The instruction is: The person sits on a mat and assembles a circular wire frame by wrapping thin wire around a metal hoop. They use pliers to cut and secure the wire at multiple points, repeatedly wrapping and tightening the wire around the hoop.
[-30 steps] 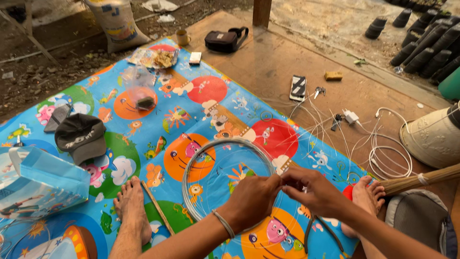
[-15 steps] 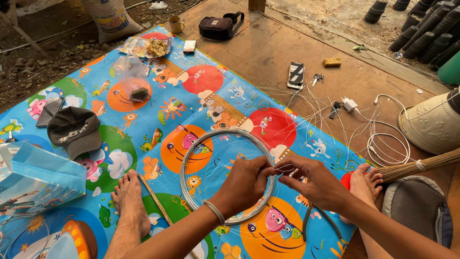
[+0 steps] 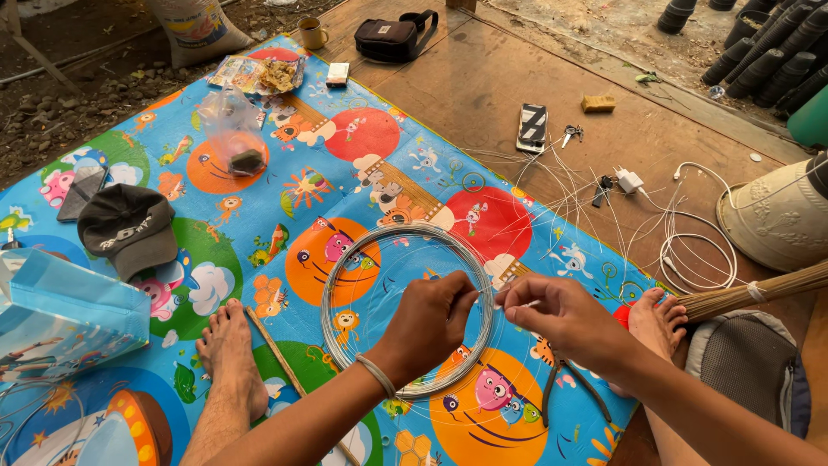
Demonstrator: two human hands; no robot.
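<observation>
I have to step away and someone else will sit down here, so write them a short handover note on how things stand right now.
Left hand: pinching the near right rim of the wire coil, which lies on the colourful play mat.
Right hand: pinching a thin strand right beside the left fingertips.
Nearby: pliers on the mat under the right wrist; loose thin strands spread on the wooden floor beyond; broom bundle at the right.
Done: the coil is wound into a round hoop.
Left: whether any binding holds yet is too fine to tell.
</observation>
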